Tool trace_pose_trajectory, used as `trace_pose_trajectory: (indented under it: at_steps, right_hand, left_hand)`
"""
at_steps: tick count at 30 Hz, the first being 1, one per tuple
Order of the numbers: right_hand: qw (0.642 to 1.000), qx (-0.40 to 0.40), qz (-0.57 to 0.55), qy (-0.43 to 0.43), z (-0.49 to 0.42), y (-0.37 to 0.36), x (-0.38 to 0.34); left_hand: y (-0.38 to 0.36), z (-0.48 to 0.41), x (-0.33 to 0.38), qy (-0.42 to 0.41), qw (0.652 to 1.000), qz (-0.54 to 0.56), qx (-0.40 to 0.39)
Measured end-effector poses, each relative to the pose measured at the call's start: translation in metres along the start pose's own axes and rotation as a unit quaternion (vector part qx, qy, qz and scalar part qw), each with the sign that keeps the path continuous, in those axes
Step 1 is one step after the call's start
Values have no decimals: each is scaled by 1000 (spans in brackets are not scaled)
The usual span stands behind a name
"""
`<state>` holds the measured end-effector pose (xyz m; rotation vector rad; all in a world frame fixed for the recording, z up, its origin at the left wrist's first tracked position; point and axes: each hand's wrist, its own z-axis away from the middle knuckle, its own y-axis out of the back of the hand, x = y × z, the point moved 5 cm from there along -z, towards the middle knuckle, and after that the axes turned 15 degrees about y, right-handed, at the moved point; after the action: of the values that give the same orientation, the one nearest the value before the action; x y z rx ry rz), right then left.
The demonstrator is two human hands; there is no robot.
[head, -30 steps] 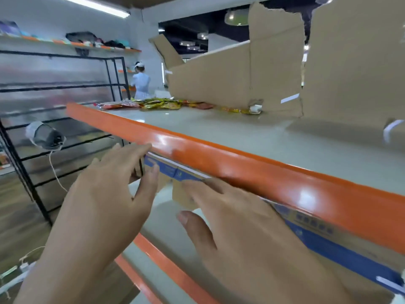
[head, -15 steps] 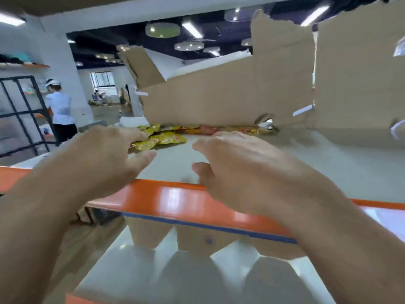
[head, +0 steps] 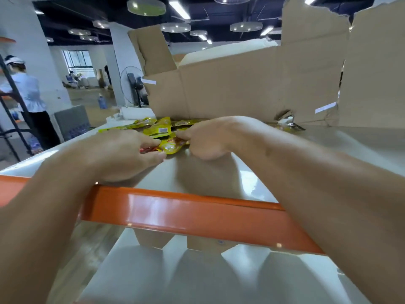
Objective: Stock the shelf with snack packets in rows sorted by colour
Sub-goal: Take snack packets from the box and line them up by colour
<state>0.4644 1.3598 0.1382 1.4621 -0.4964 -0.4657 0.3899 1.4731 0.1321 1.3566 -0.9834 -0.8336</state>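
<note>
Several yellow snack packets [head: 158, 128] lie heaped on the shelf [head: 328, 154].
The left hand [head: 122, 154] and right hand [head: 206, 139] pinch one yellow-and-red packet [head: 169, 147] between curled fingers at the heap's near edge; torn cardboard [head: 241, 84] stands behind, and an orange beam [head: 186, 211] fronts the shelf.

Torn brown cardboard sheets [head: 241, 88] stand upright along the back edge of the shelf [head: 355, 139], bearing white tape strips [head: 325, 107]. Beyond the shelf's back left corner are white foam blocks [head: 135, 113], a standing fan [head: 133, 86] and a blue water bottle [head: 102, 102] on the floor [head: 87, 96]. Far left, a person [head: 28, 93] in a pale top stands by a black rack [head: 6, 131].
</note>
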Motion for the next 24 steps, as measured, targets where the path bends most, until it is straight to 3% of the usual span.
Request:
trace_pose_trajectory:
  at_steps: [5, 8, 10, 12, 15, 19, 24]
  right_hand:
    - [999, -14, -19, 33, 16, 2, 3]
    - [999, 49, -15, 7, 17, 10, 14]
    - [995, 93, -16, -17, 10, 14, 20]
    - [998, 68, -6, -2, 4, 9, 15]
    - [999, -18, 41, 25, -1, -6, 10]
    - [997, -32, 76, 9, 10, 0, 14]
    - [990, 116, 36, -71, 39, 9, 23]
  left_hand:
    - [7, 4, -5, -37, 998, 59, 9]
    - [16, 3, 2, -48, 994, 65, 72]
    - [12, 1, 14, -63, 995, 43, 60]
    - [2, 2, 27, -81, 996, 8, 19]
    - [-1, 0, 30, -77, 997, -10, 20]
    - [3, 5, 27, -96, 994, 37, 34]
    - [8, 19, 32, -135, 986, 91, 39]
